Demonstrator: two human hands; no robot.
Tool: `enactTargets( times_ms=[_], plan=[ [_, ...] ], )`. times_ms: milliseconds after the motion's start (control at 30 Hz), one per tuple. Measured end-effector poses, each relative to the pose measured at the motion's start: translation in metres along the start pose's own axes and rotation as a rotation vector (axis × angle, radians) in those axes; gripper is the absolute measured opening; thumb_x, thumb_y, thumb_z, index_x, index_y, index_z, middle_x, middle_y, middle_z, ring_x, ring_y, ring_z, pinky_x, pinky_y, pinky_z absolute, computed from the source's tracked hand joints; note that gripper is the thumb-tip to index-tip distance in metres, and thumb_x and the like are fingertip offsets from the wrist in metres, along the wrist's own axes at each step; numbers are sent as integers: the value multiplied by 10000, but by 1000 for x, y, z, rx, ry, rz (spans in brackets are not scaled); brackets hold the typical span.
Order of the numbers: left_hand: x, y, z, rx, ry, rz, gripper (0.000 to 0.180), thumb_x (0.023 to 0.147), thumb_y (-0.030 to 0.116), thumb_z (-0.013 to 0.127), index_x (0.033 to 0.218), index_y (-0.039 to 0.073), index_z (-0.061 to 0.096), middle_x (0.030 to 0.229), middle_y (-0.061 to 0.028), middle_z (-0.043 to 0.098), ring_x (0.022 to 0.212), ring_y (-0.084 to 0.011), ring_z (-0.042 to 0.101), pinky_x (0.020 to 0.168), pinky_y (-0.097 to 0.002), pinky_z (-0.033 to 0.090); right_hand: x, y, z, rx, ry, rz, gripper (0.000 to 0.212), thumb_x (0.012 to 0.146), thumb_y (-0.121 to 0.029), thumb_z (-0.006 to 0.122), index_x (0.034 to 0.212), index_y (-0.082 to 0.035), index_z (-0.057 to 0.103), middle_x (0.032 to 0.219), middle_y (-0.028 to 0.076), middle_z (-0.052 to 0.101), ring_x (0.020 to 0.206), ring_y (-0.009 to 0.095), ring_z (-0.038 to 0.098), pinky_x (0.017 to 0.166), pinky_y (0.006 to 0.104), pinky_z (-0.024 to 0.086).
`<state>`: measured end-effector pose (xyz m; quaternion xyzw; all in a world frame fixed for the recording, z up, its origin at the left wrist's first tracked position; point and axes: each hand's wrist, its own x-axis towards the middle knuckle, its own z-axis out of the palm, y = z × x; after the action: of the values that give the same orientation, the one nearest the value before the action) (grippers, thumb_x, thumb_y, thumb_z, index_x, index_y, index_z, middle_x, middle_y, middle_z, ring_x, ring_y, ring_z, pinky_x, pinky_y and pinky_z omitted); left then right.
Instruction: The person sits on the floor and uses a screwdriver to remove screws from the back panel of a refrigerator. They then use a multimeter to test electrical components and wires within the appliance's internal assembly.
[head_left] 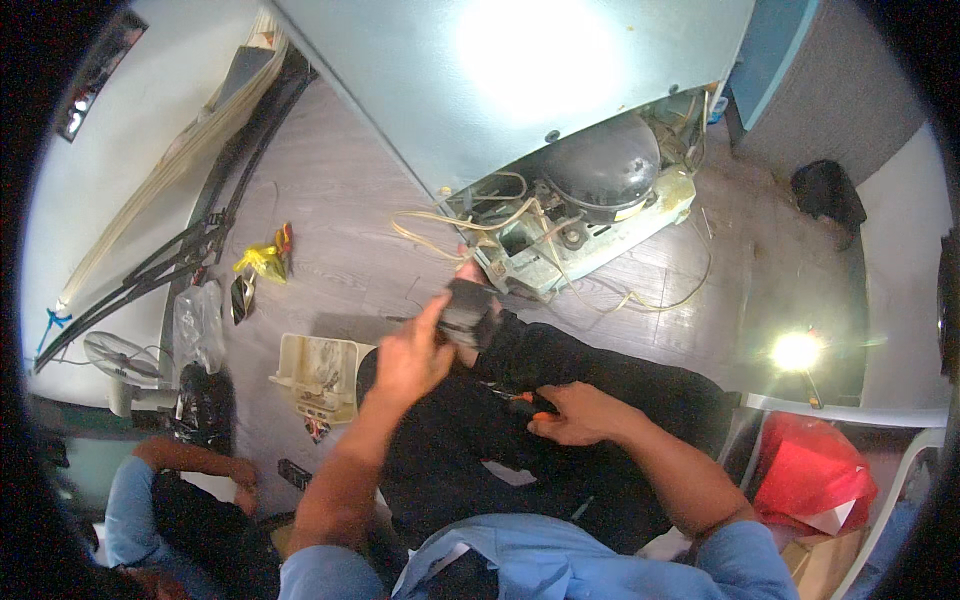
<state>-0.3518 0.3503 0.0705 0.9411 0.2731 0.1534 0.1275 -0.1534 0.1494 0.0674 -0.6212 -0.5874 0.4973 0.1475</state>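
My left hand (412, 352) is closed on a dark grey, boxy part (467, 314), held above my outstretched leg near the foot. In my right hand (582, 414), resting over my lap, is a hand tool with an orange and black handle (528, 405). Its metal tip points left, and its exact kind is hard to make out. Beyond my foot is the underside of a pale blue refrigerator (400, 125), with a rounded black compressor (602, 168) on a worn metal base (610, 245). A cream-coloured cable (425, 216) loops out from the base.
A cream plastic tray (290, 360) and a yellow bag (264, 262) lie left on the wooden floor. A lit lamp (796, 352) and a red bag (810, 468) are at right. Another person's arm (205, 458) shows lower left, near a fan (125, 358).
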Motion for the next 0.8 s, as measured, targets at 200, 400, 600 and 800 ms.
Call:
enactTargets(
  times_ms=[200,400,600,800],
  plan=[
    [-2,-149,-34,-160,207,-506,907,678,268,863,1452,154,403,1230,-247,531,1109,-373,566,919,-443,493,1,5,-1,542,27,146,475,968,-323,598,1322,-18,515,854,41,609,736,123,604,600,287,532],
    [3,-262,40,-239,-61,-633,971,651,531,854,1473,313,386,1341,-255,436,1265,-441,429,1024,-516,386,72,-51,-4,428,84,212,549,971,-389,573,1356,-23,437,819,58,569,652,128,586,531,275,520],
    [29,-279,57,-136,-169,-915,1024,602,610,842,1470,403,339,1422,-234,349,1334,-465,333,1030,-641,297,231,-95,-12,-211,324,200,636,938,-480,522,1341,4,441,1243,317,572,1214,451,531,1054,494,382],
    [16,-324,68,72,-255,-953,1097,666,491,842,1518,172,229,1419,-241,387,1303,-463,396,1016,-605,339,362,-77,-16,-331,511,196,600,899,-321,592,1352,28,411,1299,258,513,1180,430,539,1013,485,442]
  ],
)
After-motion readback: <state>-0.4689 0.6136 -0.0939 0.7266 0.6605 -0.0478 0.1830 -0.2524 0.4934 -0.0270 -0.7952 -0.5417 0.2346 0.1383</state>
